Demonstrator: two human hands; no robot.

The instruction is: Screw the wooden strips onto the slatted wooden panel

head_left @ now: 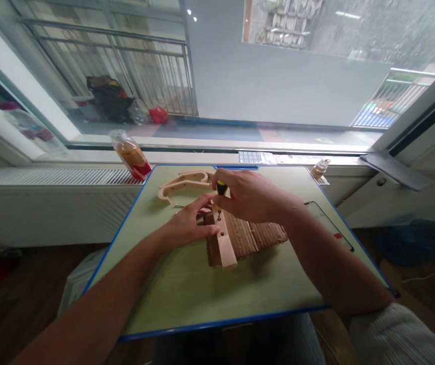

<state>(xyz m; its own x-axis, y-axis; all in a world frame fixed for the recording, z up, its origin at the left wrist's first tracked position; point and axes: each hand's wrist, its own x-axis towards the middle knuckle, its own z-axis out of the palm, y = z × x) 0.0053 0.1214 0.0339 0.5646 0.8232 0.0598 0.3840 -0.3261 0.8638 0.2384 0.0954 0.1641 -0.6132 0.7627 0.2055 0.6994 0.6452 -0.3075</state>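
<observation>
In the middle of the table a pale wooden bar (228, 253) with holes lies across a brown ridged board (253, 235). My right hand (246, 190) is closed round a screwdriver (221, 187) with a black and yellow handle. Its tip points down at a hole in the bar, beside my left thumb. My left hand (189, 220) pinches the bar from the left side, its fingers partly hidden behind the bar. Curved pale wooden pieces (183, 185) with holes rest just beyond my left hand. A screw (180, 206) lies near my left fingertips.
The table (156, 294) has a blue edge. A phone (331, 225) lies at its right, under my forearm. Behind stand a drink bottle (128, 154) on the left and a small bottle (320, 168) on the right. A window sill (194, 157) runs along the back.
</observation>
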